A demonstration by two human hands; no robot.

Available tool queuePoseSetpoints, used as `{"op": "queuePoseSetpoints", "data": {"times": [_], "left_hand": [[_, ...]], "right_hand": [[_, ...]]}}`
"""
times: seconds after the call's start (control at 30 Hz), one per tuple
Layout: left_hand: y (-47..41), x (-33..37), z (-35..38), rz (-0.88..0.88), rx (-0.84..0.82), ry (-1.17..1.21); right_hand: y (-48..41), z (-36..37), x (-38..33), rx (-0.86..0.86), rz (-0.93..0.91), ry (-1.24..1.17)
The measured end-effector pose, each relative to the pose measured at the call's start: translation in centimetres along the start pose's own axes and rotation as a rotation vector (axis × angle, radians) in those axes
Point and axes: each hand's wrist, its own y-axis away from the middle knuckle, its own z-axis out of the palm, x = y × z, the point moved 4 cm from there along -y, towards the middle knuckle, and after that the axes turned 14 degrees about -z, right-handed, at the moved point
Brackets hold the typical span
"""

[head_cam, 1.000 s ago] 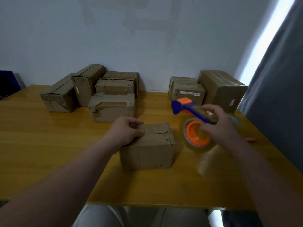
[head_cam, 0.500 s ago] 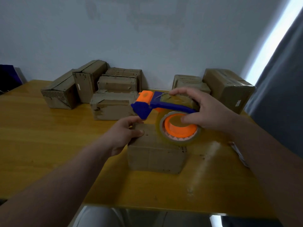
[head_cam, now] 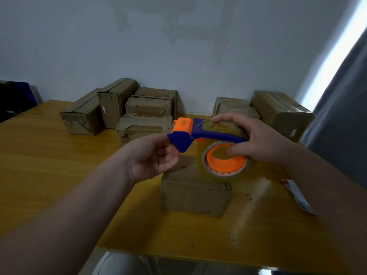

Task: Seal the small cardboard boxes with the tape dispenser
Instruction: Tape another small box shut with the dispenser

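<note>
As seen from the head camera, grips the tape dispenser [head_cam: 210,134] with the right hand [head_cam: 264,141], fingers curled over handle and roll, just above the small cardboard box [head_cam: 194,193] on the tabletop [head_cam: 49,165]. Keeps the left hand [head_cam: 153,157] palm up at its blue nose; pinching or not, cannot tell.

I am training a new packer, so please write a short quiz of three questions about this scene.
1. Which hand grips the tape dispenser by its blue handle?
2. True or false: the nearest small cardboard box stands on the wooden table.
3. The core of the tape roll is: A orange, B green, C white.
Key: 1 the right hand; 2 true; 3 A.
</note>
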Motion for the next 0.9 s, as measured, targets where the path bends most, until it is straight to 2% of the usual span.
{"op": "queuePoseSetpoints", "data": {"times": [0.1,0.3,0.4,0.53,0.67,0.9], "left_hand": [[0.3,-0.1,0.1,-0.004,0.045,0.050],[0.3,-0.1,0.0,0.038,0.060,0.005],[0.4,-0.4,-0.1,0.053,0.124,-0.035],[0.8,0.0,-0.8,0.136,0.229,-0.214],[0.9,-0.1,-1.6,0.183,0.250,-0.285],[0.3,-1.3,-4.6,0.272,0.401,-0.283]], "right_hand": [[0.0,0.1,-0.4,-0.008,-0.009,-0.007],[0.0,0.1,-0.7,-0.015,-0.014,0.030],[-0.3,0.2,-1.1,-0.030,-0.025,0.068],[-0.3,-0.4,-1.7,-0.135,0.027,0.128],[-0.2,-1.3,-2.2,-0.234,0.069,0.154],[0.1,-2.6,-1.9,-0.303,0.118,0.310]]}}
